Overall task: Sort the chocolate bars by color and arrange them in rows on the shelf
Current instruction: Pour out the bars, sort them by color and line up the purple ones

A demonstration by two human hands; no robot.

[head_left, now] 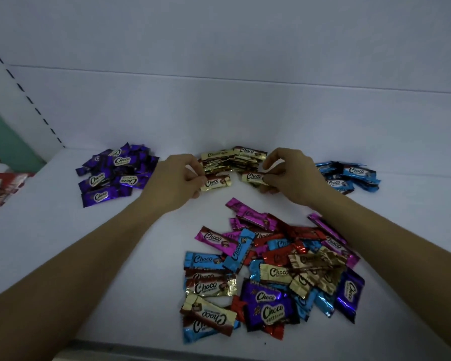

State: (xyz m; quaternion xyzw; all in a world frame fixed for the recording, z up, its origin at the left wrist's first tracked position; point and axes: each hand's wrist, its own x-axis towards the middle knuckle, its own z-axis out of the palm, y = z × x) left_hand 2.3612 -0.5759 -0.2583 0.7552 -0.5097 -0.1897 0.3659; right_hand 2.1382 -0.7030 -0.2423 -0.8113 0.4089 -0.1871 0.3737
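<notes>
Nearest: mixed pile [271, 272] of unsorted bars, low on the white shelf [115, 256]. Beyond it, left hand [177, 178] pinches a gold bar [215, 182] and right hand [289, 173] pinches a second gold bar [254, 177], both at the front of the gold pile [232, 158]; purple pile [115, 170] sits far left, blue pile [349, 175] far right. Step looks like gold sorting; next calls for laying both down square, then starting pink and red groups.

So the left hand [179, 178] pinches a gold bar [216, 182] and the right hand [289, 173] a second gold bar [253, 177], just in front of the gold pile [235, 158] mid-frame. The purple pile [115, 173] sits left, the blue pile [349, 175] right, and the mixed heap [271, 272] lower center on the white shelf [115, 256].
</notes>
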